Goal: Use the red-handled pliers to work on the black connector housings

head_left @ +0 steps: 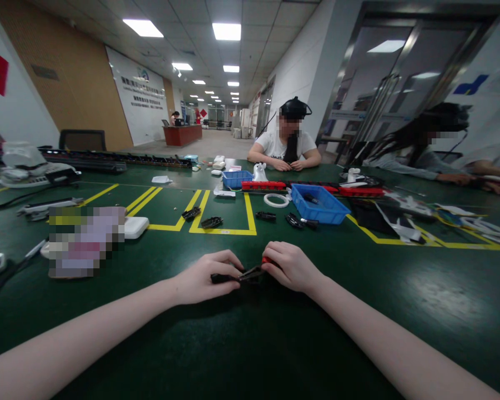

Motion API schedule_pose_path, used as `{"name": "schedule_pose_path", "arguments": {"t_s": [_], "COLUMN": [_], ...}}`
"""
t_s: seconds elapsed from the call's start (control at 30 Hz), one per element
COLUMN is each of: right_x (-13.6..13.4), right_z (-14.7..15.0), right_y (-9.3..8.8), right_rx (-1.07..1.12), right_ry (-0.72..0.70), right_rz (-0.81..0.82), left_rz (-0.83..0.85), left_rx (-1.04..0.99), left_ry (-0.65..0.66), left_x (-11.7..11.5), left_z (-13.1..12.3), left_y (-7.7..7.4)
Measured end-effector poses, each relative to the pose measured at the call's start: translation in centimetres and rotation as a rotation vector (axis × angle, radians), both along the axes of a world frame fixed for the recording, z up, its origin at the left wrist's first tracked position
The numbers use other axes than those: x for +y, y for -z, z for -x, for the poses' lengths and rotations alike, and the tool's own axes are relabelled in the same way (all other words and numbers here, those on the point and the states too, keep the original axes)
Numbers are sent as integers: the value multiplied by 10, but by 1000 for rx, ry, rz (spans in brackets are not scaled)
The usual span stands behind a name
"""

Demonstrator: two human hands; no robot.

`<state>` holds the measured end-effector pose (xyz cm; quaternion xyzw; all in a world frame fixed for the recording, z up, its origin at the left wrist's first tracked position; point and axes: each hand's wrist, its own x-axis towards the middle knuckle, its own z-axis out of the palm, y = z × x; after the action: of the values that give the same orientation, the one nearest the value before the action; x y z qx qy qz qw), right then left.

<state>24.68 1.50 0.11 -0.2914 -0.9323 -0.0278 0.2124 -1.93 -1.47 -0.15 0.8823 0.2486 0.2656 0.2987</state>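
My left hand [210, 276] is closed, thumb and fingers pinching a slim black part [220, 278] low over the green table. My right hand [289, 266] is wrapped round a tool with a red handle [266, 260]. A narrow grey metallic piece [251, 273] spans the gap between both hands; whether it belongs to the tool is unclear. The fingers hide most of what they hold. Beyond the hands lie several small black parts, among them one black part [212, 222] inside a yellow-taped frame and another black part [265, 215] to its right.
A blue tray [320, 206] with black pieces inside stands beyond my right hand, near a white ring [276, 200]. To the left lie a blurred-out flat object [87, 244] and a white case [135, 227]. Across the table sits a person [285, 141]; others are at the right.
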Motion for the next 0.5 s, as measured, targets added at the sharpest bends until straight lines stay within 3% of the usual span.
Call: {"name": "schedule_pose_path", "arguments": {"t_s": [0.5], "right_x": [-2], "right_z": [4], "right_y": [1], "right_rx": [-10], "right_ry": [-5], "right_rz": [-18], "left_rz": [35], "left_rx": [26], "left_ry": [55], "left_x": [-2], "left_z": [-1], "left_y": [-3]}}
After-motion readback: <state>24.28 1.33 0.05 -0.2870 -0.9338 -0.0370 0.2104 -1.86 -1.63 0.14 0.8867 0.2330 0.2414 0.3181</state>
